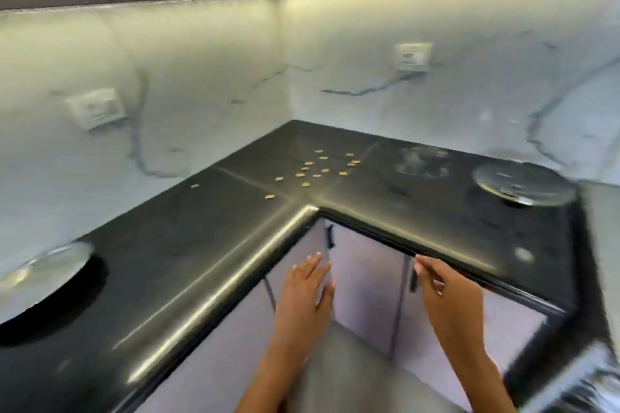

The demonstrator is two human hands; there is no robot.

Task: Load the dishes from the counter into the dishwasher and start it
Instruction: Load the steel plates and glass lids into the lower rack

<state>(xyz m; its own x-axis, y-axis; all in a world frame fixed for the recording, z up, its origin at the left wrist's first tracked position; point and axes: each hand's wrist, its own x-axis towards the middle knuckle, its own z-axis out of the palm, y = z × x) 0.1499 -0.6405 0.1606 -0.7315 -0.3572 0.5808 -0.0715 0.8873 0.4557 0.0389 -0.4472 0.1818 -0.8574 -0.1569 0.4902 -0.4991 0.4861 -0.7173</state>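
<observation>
Black stone tabletop (208,245) carries two steel plates: one (525,185) at right of frame, one (43,270) at left edge. Both hands empty, fingers spread, low centre: left hand (307,292), right hand (448,295). Dishwasher not in view. Risks: wet patch (421,161) near right plate = slippery grip; crumbs (318,168) could ride along.

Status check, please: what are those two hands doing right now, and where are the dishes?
Left hand and right hand open, empty, below the black counter edge. Round steel plate right, another steel dish far left, both untouched. Small yellow crumbs in the corner.
</observation>
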